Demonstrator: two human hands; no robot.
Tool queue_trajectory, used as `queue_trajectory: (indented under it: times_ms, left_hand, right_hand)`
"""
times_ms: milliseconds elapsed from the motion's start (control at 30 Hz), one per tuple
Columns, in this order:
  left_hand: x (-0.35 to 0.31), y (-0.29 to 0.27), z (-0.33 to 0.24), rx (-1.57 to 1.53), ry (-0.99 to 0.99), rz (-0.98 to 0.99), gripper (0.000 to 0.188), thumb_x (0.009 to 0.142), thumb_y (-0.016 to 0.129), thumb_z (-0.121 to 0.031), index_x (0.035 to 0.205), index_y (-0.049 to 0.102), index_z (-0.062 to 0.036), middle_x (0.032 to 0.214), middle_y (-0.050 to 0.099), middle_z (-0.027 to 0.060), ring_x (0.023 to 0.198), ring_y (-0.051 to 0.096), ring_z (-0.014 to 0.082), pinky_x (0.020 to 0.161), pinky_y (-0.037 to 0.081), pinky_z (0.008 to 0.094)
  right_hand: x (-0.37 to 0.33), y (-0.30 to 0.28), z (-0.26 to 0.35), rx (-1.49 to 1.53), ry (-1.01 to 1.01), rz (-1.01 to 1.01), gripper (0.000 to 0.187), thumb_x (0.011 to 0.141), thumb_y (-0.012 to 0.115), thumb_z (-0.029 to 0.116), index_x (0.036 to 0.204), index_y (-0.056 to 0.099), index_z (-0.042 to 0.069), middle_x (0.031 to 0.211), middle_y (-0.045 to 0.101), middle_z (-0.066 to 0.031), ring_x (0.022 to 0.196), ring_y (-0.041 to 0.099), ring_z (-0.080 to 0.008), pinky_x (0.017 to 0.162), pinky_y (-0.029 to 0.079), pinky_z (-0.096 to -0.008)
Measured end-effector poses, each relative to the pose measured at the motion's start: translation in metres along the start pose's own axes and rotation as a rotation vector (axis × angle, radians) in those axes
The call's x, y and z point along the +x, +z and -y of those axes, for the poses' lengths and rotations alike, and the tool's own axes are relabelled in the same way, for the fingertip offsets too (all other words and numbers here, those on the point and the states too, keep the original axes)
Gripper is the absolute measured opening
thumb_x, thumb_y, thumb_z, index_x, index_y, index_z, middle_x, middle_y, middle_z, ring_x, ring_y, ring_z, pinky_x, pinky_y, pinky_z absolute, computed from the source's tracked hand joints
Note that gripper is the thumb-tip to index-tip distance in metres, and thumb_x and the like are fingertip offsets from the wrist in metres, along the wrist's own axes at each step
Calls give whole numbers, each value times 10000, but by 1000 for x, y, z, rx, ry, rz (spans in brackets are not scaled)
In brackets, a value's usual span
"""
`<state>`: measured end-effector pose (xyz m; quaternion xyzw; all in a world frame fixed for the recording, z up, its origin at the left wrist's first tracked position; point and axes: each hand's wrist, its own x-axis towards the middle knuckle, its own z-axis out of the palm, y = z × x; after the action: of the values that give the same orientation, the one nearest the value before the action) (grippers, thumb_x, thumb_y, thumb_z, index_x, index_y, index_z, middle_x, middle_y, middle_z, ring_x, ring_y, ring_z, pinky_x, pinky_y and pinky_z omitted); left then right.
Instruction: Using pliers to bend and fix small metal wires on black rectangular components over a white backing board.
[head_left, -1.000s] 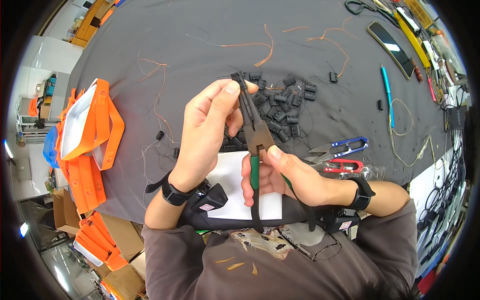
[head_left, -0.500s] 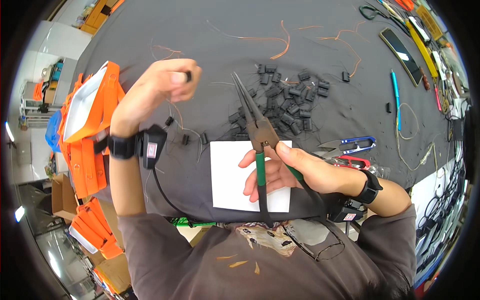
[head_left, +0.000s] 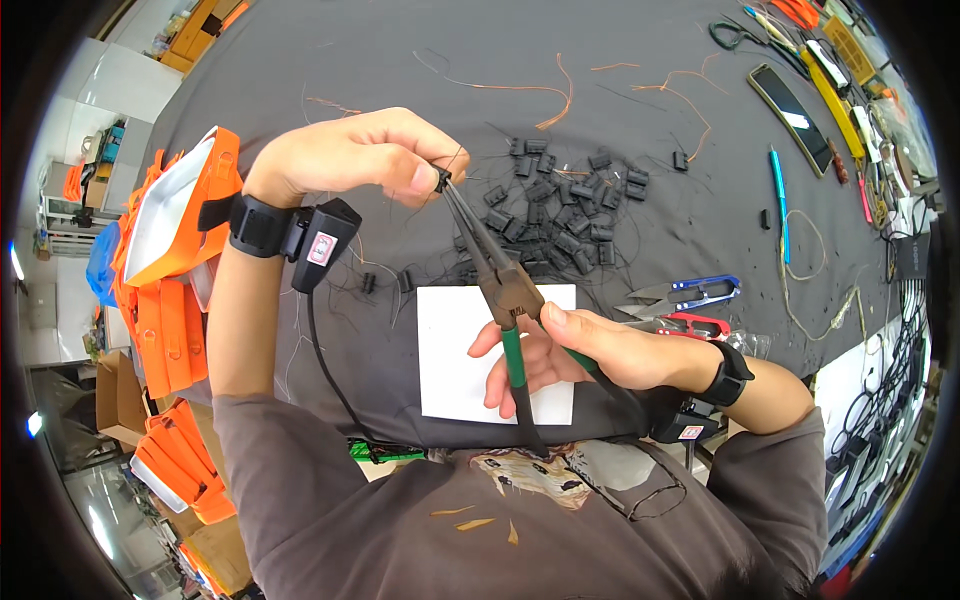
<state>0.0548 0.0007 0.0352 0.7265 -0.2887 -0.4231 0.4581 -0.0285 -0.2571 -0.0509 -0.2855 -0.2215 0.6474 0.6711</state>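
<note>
My left hand (head_left: 365, 155) pinches a small black cylinder piece (head_left: 441, 179) with fine wire ends between thumb and fingers, above the left part of the table. Long-nose pliers (head_left: 510, 292) with green and black handles are in my right hand (head_left: 610, 352), and their narrow tips meet the black piece. Whether the jaws grip it or one of its wires, I cannot tell. Beyond the pliers lies a pile of similar black cylinder pieces (head_left: 568, 215) with thin wires. A white sheet (head_left: 450, 365) lies under the pliers' handles.
Blue-handled snips (head_left: 705, 292) and red-handled snips (head_left: 695, 325) lie right of the sheet. A phone (head_left: 797, 118), a teal pen (head_left: 779, 205) and other tools line the right side. Orange cases (head_left: 170, 330) stand at the left. Copper wire scraps (head_left: 560, 90) lie at the far side.
My left hand has moved right with the black piece, toward the pliers. The pliers' jaws have come closer together and now reach the piece.
</note>
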Motion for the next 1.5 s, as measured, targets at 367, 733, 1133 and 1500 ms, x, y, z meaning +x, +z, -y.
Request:
queue_trajectory:
  times_ms: [367, 733, 1133, 1500]
  left_hand:
    - [21, -14, -86, 603, -442, 318, 256, 854, 630, -236, 911, 653, 12, 636, 577, 34, 576, 493, 114, 533, 383, 269]
    - [55, -4, -91, 875, -452, 230, 159, 711, 626, -115, 773, 641, 31, 608, 560, 118, 575, 525, 241, 547, 408, 339]
    - [77, -12, -76, 996, -230, 328, 92, 636, 612, -51, 707, 625, 6, 688, 594, 109, 669, 580, 318, 590, 436, 389]
    - [61, -21, -81, 706, -409, 268, 231, 782, 665, -223, 738, 609, -3, 641, 538, 81, 602, 547, 268, 546, 429, 350]
  right_hand:
    - [7, 0, -3, 69, 5, -16, 579, 980, 221, 519, 1242, 417, 41, 1034, 582, -149, 939, 588, -187, 875, 468, -316]
    - [1, -1, -17, 123, -125, -126, 555, 975, 225, 523, 1143, 435, 38, 956, 552, -102, 907, 542, -187, 905, 422, -375]
    - [0, 4, -18, 208, -152, -260, 462, 988, 256, 483, 993, 438, 58, 818, 493, -51, 790, 500, -151, 795, 440, -314]
    - [-2, 0, -10, 90, -144, -190, 466, 990, 255, 477, 1018, 445, 52, 858, 493, -46, 822, 492, -148, 804, 427, -318]
